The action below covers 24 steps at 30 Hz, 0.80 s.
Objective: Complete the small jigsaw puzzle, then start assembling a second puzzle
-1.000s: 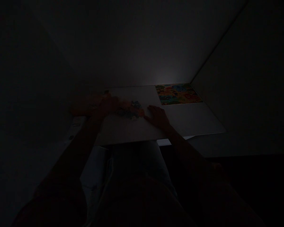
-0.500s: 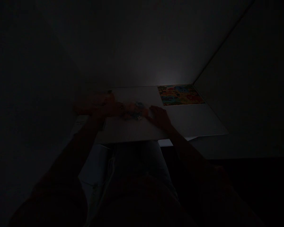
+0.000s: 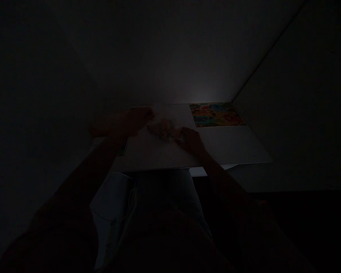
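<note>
The scene is very dark. A heap of small colourful pieces (image 3: pixel 165 130), which look like jigsaw pieces, lies on the white table (image 3: pixel 156 157) between my hands. My right hand (image 3: pixel 191 139) rests at the heap's right edge, thumb and fingers apart. Over the heap's upper left side is my left hand (image 3: pixel 140 116), its fingers smeared by motion and shadow. Whether anything is in them cannot be made out. An orange-brown object (image 3: pixel 100 127), perhaps a box, lies left of my left hand, partly covered by my wrist.
A colourful animal picture (image 3: pixel 217 114) lies flat at the table's back right corner. Pale walls (image 3: pixel 170 57) rise behind and at the sides. Below the front edge are my legs (image 3: pixel 167 193) and a pale panel (image 3: pixel 109 201) with a cord.
My left hand has moved up and slightly back, away from the heap's front, uncovering more of it. The heap looks more gathered. My right hand has stayed almost still.
</note>
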### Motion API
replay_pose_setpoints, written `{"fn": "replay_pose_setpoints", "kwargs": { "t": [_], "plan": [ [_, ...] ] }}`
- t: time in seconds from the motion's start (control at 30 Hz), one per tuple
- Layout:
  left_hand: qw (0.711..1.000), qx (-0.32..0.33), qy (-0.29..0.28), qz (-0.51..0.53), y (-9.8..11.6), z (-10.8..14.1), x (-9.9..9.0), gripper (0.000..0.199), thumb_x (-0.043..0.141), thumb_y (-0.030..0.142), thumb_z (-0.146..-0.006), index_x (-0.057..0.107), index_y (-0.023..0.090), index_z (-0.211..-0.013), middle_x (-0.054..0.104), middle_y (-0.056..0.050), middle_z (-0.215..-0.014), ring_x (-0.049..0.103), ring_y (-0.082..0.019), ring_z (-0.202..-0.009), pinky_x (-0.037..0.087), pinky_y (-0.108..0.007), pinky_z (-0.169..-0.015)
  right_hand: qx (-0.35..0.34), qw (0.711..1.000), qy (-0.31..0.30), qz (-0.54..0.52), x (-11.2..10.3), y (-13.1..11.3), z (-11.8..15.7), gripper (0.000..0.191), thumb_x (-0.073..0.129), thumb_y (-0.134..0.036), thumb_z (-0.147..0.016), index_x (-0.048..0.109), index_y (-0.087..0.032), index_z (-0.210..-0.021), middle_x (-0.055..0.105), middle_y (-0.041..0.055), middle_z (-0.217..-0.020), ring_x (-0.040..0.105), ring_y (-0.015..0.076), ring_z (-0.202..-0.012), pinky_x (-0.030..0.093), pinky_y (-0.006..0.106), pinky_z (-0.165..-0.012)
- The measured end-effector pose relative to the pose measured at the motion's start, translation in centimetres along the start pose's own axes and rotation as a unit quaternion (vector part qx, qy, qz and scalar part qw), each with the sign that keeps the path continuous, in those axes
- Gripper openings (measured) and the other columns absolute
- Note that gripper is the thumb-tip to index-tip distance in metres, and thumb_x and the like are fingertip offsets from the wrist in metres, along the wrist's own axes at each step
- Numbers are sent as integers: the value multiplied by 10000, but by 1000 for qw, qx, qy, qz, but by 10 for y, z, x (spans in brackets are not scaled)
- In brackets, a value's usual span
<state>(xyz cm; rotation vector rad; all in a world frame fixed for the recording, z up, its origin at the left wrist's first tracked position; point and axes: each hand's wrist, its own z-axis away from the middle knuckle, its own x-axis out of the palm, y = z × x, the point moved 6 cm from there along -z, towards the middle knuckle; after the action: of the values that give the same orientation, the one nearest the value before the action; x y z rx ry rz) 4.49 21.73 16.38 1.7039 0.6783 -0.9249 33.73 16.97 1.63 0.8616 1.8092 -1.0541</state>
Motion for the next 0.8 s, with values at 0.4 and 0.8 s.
{"fn": "replay_pose_setpoints", "kwargs": {
  "t": [0.4,0.8],
  "plan": [
    [990,91,40,-96,40,-19,-41,295,608,427,-1120,813,225,-1182,823,-101,-1172,745,-273,-1068,556,-417,-1036,-10,1000,22,-20,1,0,-1,682,665,-645,-1140,652,-222,-1675,700,182,-1708,645,413,-1573,483,629,-1331],
    [991,47,36,-117,36,-5,-83,217,673,353,-1120,792,172,-1140,823,-65,-1134,732,-213,-1029,573,-372,-1026,2,999,43,-26,8,5,0,730,688,-659,-1120,638,-208,-1692,683,195,-1727,644,434,-1570,478,645,-1320]
  ]
}}
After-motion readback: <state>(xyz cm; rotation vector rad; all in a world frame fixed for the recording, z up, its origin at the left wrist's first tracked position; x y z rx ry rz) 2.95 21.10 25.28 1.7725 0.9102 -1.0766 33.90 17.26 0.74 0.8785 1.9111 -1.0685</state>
